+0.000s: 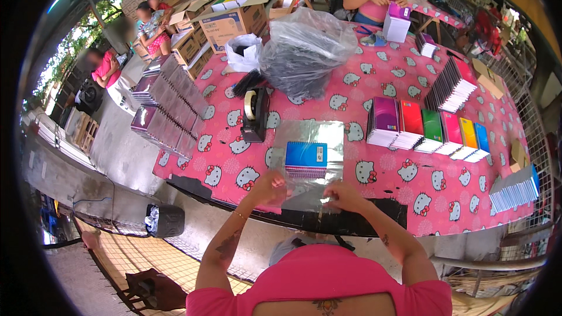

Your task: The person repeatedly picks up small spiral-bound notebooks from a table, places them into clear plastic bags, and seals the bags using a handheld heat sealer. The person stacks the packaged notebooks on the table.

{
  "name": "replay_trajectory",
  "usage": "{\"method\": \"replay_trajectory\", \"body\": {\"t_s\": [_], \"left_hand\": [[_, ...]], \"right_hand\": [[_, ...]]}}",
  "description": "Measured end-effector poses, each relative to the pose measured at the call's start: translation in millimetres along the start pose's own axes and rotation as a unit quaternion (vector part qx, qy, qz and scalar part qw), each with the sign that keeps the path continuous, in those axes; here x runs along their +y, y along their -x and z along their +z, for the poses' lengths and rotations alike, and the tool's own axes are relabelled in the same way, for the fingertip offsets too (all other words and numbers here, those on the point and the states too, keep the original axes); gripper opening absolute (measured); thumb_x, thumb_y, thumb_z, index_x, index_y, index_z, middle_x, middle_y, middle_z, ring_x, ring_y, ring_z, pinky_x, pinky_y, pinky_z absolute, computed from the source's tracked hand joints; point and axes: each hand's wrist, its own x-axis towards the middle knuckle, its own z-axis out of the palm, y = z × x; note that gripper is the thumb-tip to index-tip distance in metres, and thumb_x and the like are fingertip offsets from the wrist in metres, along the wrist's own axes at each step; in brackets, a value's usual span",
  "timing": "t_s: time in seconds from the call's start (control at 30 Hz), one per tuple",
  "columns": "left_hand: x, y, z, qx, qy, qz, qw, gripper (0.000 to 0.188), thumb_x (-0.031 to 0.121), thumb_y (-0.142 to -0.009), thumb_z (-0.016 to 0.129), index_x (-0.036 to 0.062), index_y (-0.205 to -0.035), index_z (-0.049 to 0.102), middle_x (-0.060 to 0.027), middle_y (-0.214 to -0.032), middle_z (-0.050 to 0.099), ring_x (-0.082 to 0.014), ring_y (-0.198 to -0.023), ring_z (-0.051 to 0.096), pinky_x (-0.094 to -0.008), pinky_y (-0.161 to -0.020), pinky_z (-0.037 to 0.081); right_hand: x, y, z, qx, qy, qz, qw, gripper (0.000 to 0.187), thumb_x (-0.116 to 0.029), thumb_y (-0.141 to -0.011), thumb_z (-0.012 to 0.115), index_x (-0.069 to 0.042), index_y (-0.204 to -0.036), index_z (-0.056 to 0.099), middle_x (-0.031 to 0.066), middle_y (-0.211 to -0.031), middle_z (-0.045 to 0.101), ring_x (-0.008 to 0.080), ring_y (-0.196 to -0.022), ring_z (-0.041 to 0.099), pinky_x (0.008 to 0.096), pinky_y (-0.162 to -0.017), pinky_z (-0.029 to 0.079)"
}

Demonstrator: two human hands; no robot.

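Film [310, 130] between left hand [270, 188], right hand [345, 196], both curled.

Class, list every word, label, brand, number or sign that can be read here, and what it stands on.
I won't copy wording out, but print shows on:
Blue notebook, top of the centre stack: white label, too small to read.
Purple notebook, left end of the row: pale lettering, low down.
Open cardboard box: dark print, partly blurred.
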Motion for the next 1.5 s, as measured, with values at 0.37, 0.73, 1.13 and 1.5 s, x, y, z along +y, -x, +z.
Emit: {"method": "replay_trajectory", "body": {"t_s": [0.37, 0.73, 1.13, 1.5], "left_hand": [[11.6, -25.2, -10.7, 0.106, -0.142, 0.139, 0.974, 0.011, 0.013, -0.089, 0.067, 0.0043, -0.097, 0.065, -0.0128, -0.084, 0.065, -0.0305, -0.074, 0.064, -0.0391, -0.065, 0.051], [-65.5, -97.0, -9.8, 0.03, 0.187, -0.066, 0.98, 0.014, 0.013, -0.098, 0.061, -0.0002, -0.102, 0.06, -0.0064, -0.081, 0.066, -0.0132, -0.074, 0.065, -0.0272, -0.061, 0.052], [-36.8, -84.8, -26.6, 0.153, 0.056, -0.028, 0.986, 0.026, 0.024, -0.096, 0.066, -0.0007, -0.089, 0.063, -0.0014, -0.062, 0.053, -0.0072, -0.058, 0.05, -0.0276, -0.051, 0.041], [11.5, -154.7, -42.4, 0.189, -0.019, 0.083, 0.978, 0.024, 0.021, -0.095, 0.061, -0.0019, -0.088, 0.066, -0.018, -0.076, 0.066, -0.0265, -0.07, 0.067, -0.0389, -0.063, 0.05]], "right_hand": [[-41.8, -32.1, -25.5, 0.111, -0.003, 0.114, 0.987, 0.017, -0.017, -0.092, 0.064, -0.002, -0.1, 0.066, 0.0147, -0.094, 0.068, 0.0334, -0.087, 0.065, 0.042, -0.076, 0.05], [-29.9, -61.2, -15.0, 0.077, -0.269, 0.338, 0.899, 0.076, -0.045, -0.089, 0.071, 0.008, -0.137, 0.046, 0.021, -0.117, 0.063, 0.0244, -0.108, 0.062, 0.0336, -0.088, 0.05], [-100.6, -54.3, 50.1, 0.182, 0.291, 0.089, 0.935, 0.053, -0.035, -0.085, 0.069, -0.009, -0.13, 0.057, 0.0128, -0.129, 0.055, 0.0311, -0.119, 0.054, 0.0473, -0.1, 0.041], [-105.5, -74.5, 69.0, 0.175, 0.344, 0.079, 0.919, 0.049, -0.039, -0.087, 0.064, -0.014, -0.13, 0.06, 0.0132, -0.133, 0.053, 0.0315, -0.124, 0.049, 0.0511, -0.106, 0.032]]}}
